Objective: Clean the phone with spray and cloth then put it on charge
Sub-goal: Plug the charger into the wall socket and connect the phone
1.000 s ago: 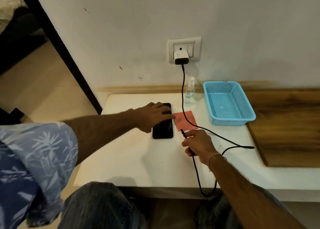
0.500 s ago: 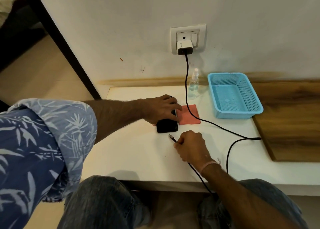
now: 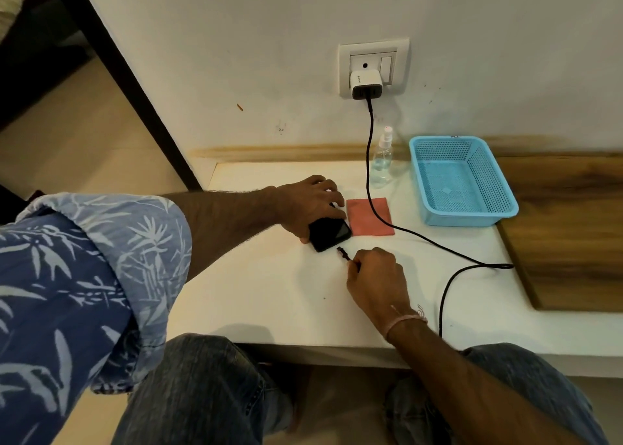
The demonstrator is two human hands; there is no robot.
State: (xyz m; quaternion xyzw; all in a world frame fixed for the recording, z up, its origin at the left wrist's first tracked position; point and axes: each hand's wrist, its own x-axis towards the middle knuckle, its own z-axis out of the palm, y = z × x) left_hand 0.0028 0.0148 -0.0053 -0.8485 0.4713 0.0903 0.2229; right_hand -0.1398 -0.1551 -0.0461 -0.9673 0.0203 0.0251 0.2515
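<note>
Now the phone [image 3: 332, 235] lay aslant on the white counter [image 3: 269, 293], just beside the red cloth [image 3: 370, 217]. My left hand [image 3: 310, 205] gripped it from above, fingers curled round its edges. My right hand [image 3: 374, 276] pinched the charging cable [image 3: 369, 174] just behind its plug [image 3: 342, 252], whose tip sat just short of the phone's near end. I judged the cleaning done and the plugging-in under way. Next, the tip needed lining up with the port. The charger [image 3: 365, 85] at the wall socket bore a small mark I couldn't read.
</note>
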